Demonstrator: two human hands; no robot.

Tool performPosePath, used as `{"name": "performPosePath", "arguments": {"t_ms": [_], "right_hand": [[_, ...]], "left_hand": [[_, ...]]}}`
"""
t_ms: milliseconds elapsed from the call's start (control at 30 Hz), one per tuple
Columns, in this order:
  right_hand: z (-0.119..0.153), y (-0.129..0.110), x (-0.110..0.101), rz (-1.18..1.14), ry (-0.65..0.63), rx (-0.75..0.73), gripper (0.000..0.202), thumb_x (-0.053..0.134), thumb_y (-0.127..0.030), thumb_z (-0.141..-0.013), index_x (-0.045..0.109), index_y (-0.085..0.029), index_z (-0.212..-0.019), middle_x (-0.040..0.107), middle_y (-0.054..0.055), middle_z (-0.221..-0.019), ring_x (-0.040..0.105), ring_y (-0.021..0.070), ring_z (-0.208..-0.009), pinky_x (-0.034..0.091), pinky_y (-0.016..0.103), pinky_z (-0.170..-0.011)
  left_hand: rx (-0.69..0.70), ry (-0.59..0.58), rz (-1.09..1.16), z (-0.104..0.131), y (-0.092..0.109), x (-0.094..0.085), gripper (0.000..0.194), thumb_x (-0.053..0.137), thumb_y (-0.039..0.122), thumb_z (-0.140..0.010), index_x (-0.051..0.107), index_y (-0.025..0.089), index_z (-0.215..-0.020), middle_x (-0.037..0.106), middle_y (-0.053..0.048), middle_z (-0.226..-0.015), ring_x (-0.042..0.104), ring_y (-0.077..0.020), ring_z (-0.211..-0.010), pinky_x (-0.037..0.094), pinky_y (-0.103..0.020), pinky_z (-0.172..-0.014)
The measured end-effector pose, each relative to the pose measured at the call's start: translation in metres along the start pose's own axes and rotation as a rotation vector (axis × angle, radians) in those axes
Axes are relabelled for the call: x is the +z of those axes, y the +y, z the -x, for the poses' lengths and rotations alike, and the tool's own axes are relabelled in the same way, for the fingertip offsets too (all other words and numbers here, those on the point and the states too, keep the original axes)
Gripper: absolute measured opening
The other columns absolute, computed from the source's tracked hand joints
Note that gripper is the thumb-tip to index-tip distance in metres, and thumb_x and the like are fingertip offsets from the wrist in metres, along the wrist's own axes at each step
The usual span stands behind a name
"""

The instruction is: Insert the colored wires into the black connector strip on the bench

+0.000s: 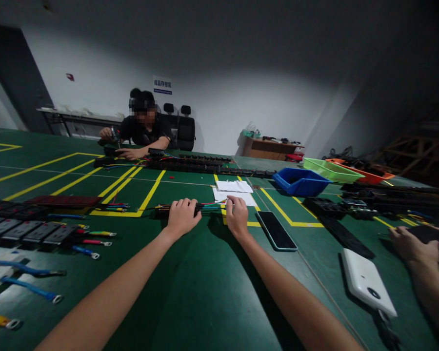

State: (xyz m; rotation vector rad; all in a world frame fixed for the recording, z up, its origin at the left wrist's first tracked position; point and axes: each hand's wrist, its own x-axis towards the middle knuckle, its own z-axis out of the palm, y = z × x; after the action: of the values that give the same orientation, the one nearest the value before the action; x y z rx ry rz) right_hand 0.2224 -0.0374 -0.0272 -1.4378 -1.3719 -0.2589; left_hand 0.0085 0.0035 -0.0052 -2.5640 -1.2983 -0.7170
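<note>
My left hand (183,216) is wrapped over a small black part (163,208) on the green table, its fingers curled around it. Thin coloured wires (212,205) run from that part to the right. At their far end my right hand (236,213) pinches the wires between thumb and fingers. White papers (237,197) lie just beyond my right hand. A dark-screened phone (276,230) rests to the right of it.
Black socket strips (25,231) with lugged cables lie at the left. Blue (302,181), green (331,169) and orange bins stand back right. A white power bank (368,282) sits at the right, near another person's hand (417,243). Across the table a person (144,126) holds a tool.
</note>
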Motion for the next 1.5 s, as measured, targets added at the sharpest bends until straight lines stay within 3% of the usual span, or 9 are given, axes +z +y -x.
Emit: {"name": "performPosePath", "arguments": {"t_ms": [167, 367, 500, 700, 867, 1033, 1233, 1500], "right_hand": [[0.002, -0.003, 0.001, -0.039, 0.013, -0.074, 0.035, 0.042, -0.027, -0.098, 0.066, -0.015, -0.12, 0.067, 0.014, -0.107, 0.061, 0.0254, -0.102, 0.049, 0.04, -0.091], [0.0, 0.001, -0.001, -0.037, -0.028, 0.041, 0.039, 0.039, -0.033, -0.1, 0.072, -0.015, -0.106, 0.072, 0.013, -0.103, 0.063, 0.0252, -0.101, 0.046, 0.038, -0.092], [-0.001, 0.001, -0.003, 0.051, -0.079, 0.185, 0.046, 0.034, -0.038, -0.101, 0.074, -0.016, -0.092, 0.073, 0.011, -0.092, 0.063, 0.0243, -0.09, 0.043, 0.034, -0.082], [-0.002, -0.001, -0.005, 0.075, -0.061, 0.256, 0.049, 0.03, -0.04, -0.102, 0.073, -0.017, -0.097, 0.074, 0.011, -0.097, 0.064, 0.0246, -0.092, 0.041, 0.033, -0.081], [-0.001, -0.004, -0.004, -0.043, -0.001, 0.156, 0.04, 0.035, -0.036, -0.1, 0.069, -0.015, -0.108, 0.073, 0.012, -0.102, 0.064, 0.0243, -0.098, 0.046, 0.036, -0.088], [0.002, -0.008, -0.005, -0.079, 0.066, -0.019, 0.035, 0.041, -0.023, -0.095, 0.061, -0.015, -0.122, 0.069, 0.013, -0.105, 0.064, 0.0241, -0.098, 0.05, 0.039, -0.091], [0.004, -0.009, -0.005, -0.075, 0.03, -0.123, 0.04, 0.04, -0.013, -0.089, 0.058, -0.016, -0.125, 0.065, 0.013, -0.104, 0.062, 0.0237, -0.094, 0.052, 0.041, -0.089], [0.005, -0.015, -0.007, -0.081, -0.04, -0.228, 0.043, 0.038, -0.012, -0.09, 0.056, -0.018, -0.13, 0.064, 0.013, -0.109, 0.062, 0.0254, -0.102, 0.053, 0.043, -0.092]], "left_hand": [[-0.008, 0.004, -0.032, 0.0, 0.001, -0.001, 0.034, 0.047, 0.042, -0.096, 0.062, 0.018, -0.116, 0.069, -0.013, -0.107, 0.062, -0.0287, -0.101, 0.041, -0.043, -0.088], [-0.005, -0.001, -0.008, 0.0, 0.0, -0.001, 0.036, 0.046, 0.043, -0.097, 0.062, 0.018, -0.117, 0.069, -0.012, -0.107, 0.062, -0.0283, -0.101, 0.042, -0.042, -0.087], [-0.006, -0.006, 0.013, 0.0, 0.0, 0.0, 0.037, 0.045, 0.043, -0.097, 0.062, 0.018, -0.117, 0.069, -0.012, -0.107, 0.062, -0.0278, -0.1, 0.042, -0.043, -0.088], [-0.007, -0.013, 0.024, 0.0, 0.0, 0.0, 0.037, 0.044, 0.043, -0.097, 0.063, 0.019, -0.118, 0.069, -0.013, -0.108, 0.062, -0.0283, -0.1, 0.042, -0.043, -0.089], [-0.02, -0.023, 0.037, 0.0, 0.0, -0.001, 0.036, 0.045, 0.042, -0.097, 0.063, 0.02, -0.118, 0.069, -0.013, -0.108, 0.062, -0.0287, -0.102, 0.042, -0.044, -0.089], [-0.013, -0.012, 0.017, 0.0, 0.001, -0.002, 0.035, 0.046, 0.043, -0.097, 0.063, 0.019, -0.117, 0.068, -0.013, -0.108, 0.061, -0.0289, -0.101, 0.041, -0.043, -0.089], [-0.016, -0.02, -0.011, 0.0, 0.002, -0.002, 0.035, 0.047, 0.042, -0.096, 0.063, 0.019, -0.117, 0.068, -0.013, -0.108, 0.061, -0.0294, -0.102, 0.04, -0.043, -0.089], [-0.006, -0.015, -0.02, 0.0, 0.001, -0.001, 0.035, 0.047, 0.042, -0.097, 0.062, 0.019, -0.12, 0.068, -0.014, -0.11, 0.061, -0.0296, -0.103, 0.039, -0.043, -0.089]]}}
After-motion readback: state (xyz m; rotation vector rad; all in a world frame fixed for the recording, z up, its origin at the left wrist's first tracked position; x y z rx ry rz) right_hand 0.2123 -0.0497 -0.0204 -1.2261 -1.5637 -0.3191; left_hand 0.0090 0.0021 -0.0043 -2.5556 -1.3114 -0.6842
